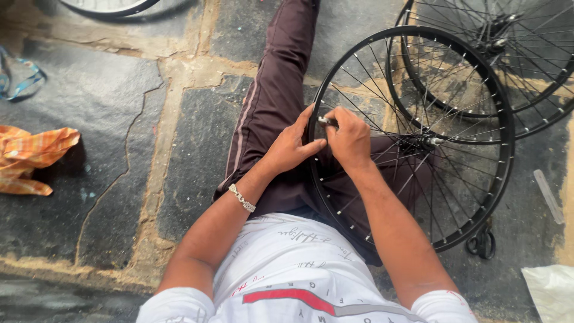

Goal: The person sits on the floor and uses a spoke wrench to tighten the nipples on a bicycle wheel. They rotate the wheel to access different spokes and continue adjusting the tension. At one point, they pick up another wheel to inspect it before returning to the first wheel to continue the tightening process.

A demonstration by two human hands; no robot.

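A black spoked bicycle wheel lies across my lap, its silver hub to the right of my hands. My left hand grips the rim at its left edge, thumb pressed along the rim. My right hand is closed over a small metal tool held against the rim where the spokes end. Both hands touch each other at the rim. A silver bracelet circles my left wrist. What lies under my right palm is hidden.
More black wheels lean stacked at the upper right, another rim at the top left. An orange cloth and a blue strap lie on the stone floor at left. A white bag sits bottom right.
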